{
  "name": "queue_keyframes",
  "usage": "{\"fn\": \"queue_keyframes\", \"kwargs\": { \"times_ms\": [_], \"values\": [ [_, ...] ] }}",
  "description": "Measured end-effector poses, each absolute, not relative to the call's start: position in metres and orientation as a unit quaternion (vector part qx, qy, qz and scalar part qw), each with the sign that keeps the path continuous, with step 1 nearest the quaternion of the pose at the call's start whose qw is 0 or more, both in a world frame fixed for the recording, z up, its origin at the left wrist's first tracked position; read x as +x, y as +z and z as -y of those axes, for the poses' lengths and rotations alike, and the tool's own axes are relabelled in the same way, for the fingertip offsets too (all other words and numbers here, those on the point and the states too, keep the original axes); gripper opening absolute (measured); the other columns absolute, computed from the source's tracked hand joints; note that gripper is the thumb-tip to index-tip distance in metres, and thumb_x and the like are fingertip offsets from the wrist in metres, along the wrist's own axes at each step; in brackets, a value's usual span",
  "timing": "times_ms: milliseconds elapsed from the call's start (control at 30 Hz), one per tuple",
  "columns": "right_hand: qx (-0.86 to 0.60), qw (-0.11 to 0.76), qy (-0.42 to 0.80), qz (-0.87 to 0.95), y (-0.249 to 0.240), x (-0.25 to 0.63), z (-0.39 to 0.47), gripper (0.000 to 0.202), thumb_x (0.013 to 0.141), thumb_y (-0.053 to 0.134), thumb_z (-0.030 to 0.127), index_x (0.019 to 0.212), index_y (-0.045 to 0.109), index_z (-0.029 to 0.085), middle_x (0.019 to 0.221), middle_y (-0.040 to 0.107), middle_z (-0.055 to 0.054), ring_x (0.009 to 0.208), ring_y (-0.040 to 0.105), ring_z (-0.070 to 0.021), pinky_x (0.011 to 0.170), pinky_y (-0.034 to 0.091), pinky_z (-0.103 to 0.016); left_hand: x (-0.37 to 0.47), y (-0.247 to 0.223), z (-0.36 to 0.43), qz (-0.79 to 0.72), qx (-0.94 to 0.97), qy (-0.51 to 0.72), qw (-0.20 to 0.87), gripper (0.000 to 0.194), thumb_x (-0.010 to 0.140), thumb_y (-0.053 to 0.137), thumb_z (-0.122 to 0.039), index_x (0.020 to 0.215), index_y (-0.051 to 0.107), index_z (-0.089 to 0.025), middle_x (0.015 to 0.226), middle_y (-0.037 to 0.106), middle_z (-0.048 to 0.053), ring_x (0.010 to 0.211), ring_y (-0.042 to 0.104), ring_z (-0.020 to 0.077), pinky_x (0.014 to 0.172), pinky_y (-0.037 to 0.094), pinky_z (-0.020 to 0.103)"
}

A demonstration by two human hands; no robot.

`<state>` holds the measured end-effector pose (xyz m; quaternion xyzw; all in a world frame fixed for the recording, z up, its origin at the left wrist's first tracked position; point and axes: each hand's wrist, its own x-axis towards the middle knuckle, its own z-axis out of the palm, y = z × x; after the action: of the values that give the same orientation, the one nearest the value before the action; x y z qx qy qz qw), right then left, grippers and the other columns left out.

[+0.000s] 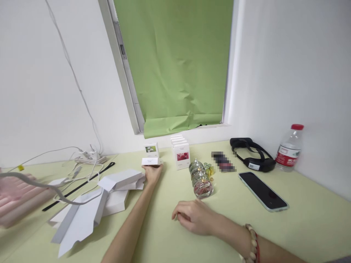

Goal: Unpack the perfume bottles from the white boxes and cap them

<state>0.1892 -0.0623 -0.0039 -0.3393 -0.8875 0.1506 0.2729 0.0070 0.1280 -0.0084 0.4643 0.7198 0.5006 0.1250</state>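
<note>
My left hand (153, 174) reaches far forward over the table and grips a small white box (150, 161), its white face toward me. Just behind it stands another white box with a green flower picture (151, 149). To the right is a row of several upright white boxes with a red picture (182, 157) on the front one. My right hand (193, 215) rests on the table with curled fingers and nothing visible in them. Beyond it a row of several round glass bottles (203, 188) lines up, the nearest pinkish. Small yellow and clear pieces (209, 171) lie beside them.
Opened white cartons (109, 197) lie left of my left arm, near cables, a power strip (90, 159) and a pink padded item (22, 201). At right are a phone (263, 191), a black headset (256, 160) and a water bottle (289, 149). The table (164, 237) meets the walls.
</note>
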Motion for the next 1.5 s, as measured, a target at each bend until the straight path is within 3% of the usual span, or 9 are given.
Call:
{"fn": "queue_keyframes", "kwargs": {
  "times_ms": [300,500,633,733,867,1000,1133,1267,1500],
  "values": [
    [-0.393,0.300,0.242,0.835,-0.006,0.187,0.066,0.027,0.081,0.044,0.017,0.106,0.054,0.023,0.085,0.063,0.002,0.053,0.047,-0.0061,0.057,0.036,-0.021,-0.003,-0.019,-0.068,-0.614,0.565,0.537,0.120,0.058,0.057,0.070,-0.031,0.096,0.029,-0.021,0.101,0.058,0.010,0.098,0.057,0.0267,0.080,0.048,0.040],
    [-0.418,0.374,0.365,0.743,-0.015,0.183,0.061,0.040,0.080,0.048,0.022,0.119,0.040,0.025,0.103,0.055,-0.002,0.055,0.050,-0.0038,0.059,0.044,-0.022,-0.002,-0.020,-0.042,-0.548,0.615,0.563,0.059,0.070,0.061,0.066,-0.031,0.116,0.025,-0.017,0.114,0.049,0.012,0.108,0.051,0.0236,0.093,0.042,0.039],
    [-0.422,0.400,0.462,0.669,-0.016,0.181,0.060,0.052,0.080,0.049,0.032,0.127,0.027,0.031,0.112,0.048,-0.004,0.057,0.055,-0.0052,0.041,0.041,-0.017,0.002,-0.019,-0.034,-0.503,0.674,0.540,-0.035,0.081,0.063,0.065,-0.028,0.128,0.020,-0.015,0.127,0.040,0.016,0.120,0.041,0.0282,0.100,0.035,0.043],
    [-0.413,0.409,0.509,0.635,-0.016,0.181,0.061,0.061,0.079,0.051,0.038,0.130,0.016,0.036,0.113,0.047,-0.005,0.059,0.058,-0.0077,0.031,0.032,-0.012,0.005,-0.017,-0.029,-0.457,0.728,0.503,-0.091,0.081,0.062,0.065,-0.023,0.131,0.022,-0.018,0.129,0.043,0.013,0.123,0.039,0.0298,0.101,0.034,0.046],
    [-0.379,0.406,0.570,0.605,-0.016,0.181,0.063,0.066,0.080,0.050,0.041,0.131,0.008,0.038,0.111,0.048,-0.006,0.060,0.061,-0.0099,0.031,0.039,-0.014,0.009,-0.013,-0.022,-0.355,0.795,0.468,-0.151,0.077,0.065,0.062,-0.022,0.131,0.025,-0.017,0.127,0.045,0.014,0.121,0.040,0.0290,0.098,0.037,0.045],
    [-0.368,0.402,0.598,0.588,-0.016,0.182,0.066,0.062,0.079,0.052,0.042,0.125,0.012,0.037,0.113,0.047,-0.006,0.061,0.063,-0.0112,0.030,0.042,-0.014,0.015,-0.011,-0.018,-0.228,0.840,0.444,-0.213,0.075,0.067,0.065,-0.037,0.129,0.028,-0.014,0.117,0.048,0.017,0.115,0.044,0.0290,0.094,0.040,0.045],
    [-0.389,0.403,0.592,0.580,-0.016,0.184,0.068,0.052,0.080,0.051,0.042,0.119,0.017,0.035,0.108,0.047,-0.004,0.060,0.062,-0.0107,0.030,0.042,-0.014,0.019,-0.010,-0.016,-0.218,0.829,0.459,-0.234,0.072,0.065,0.066,-0.049,0.121,0.032,-0.018,0.105,0.047,0.013,0.101,0.050,0.0253,0.083,0.046,0.041],
    [-0.391,0.412,0.578,0.587,-0.015,0.187,0.067,0.052,0.080,0.051,0.042,0.120,0.018,0.035,0.100,0.049,-0.002,0.060,0.062,-0.0112,0.028,0.040,-0.013,0.019,-0.010,-0.014,-0.246,0.804,0.484,-0.240,0.064,0.064,0.067,-0.049,0.112,0.035,-0.021,0.097,0.045,0.009,0.089,0.050,0.0215,0.077,0.046,0.038],
    [-0.401,0.410,0.583,0.576,-0.015,0.190,0.062,0.045,0.080,0.051,0.039,0.115,0.022,0.032,0.086,0.053,0.002,0.052,0.058,-0.0095,0.027,0.037,-0.013,0.020,-0.009,-0.012,-0.225,0.840,0.445,-0.214,0.063,0.067,0.065,-0.046,0.114,0.033,-0.020,0.100,0.050,0.010,0.097,0.052,0.0237,0.085,0.043,0.043]
  ]
}}
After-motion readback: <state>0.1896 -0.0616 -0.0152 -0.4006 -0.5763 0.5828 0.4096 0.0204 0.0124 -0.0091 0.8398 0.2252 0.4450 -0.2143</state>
